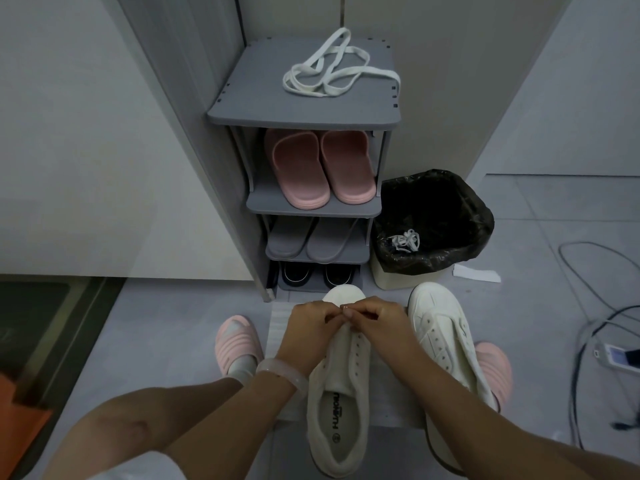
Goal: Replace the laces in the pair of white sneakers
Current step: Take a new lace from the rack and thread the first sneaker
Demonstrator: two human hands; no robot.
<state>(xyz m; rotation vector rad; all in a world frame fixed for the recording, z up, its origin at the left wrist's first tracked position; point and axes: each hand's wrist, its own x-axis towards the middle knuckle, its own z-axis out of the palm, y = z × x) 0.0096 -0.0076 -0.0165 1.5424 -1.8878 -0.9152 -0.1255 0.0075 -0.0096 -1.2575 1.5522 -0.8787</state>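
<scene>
- Head view: a white sneaker lies on the floor between the person's knees, long axis running straight away, toe toward the shoe rack.
- Both hands meet over its front eyelets: left hand and right hand, fingers curled and pinching at something too small to make out.
- Second sneaker lies just right, unlaced.
- Fresh white laces lie on top of the rack, well ahead of both hands.
- Old laces appear to sit in the bin.
</scene>
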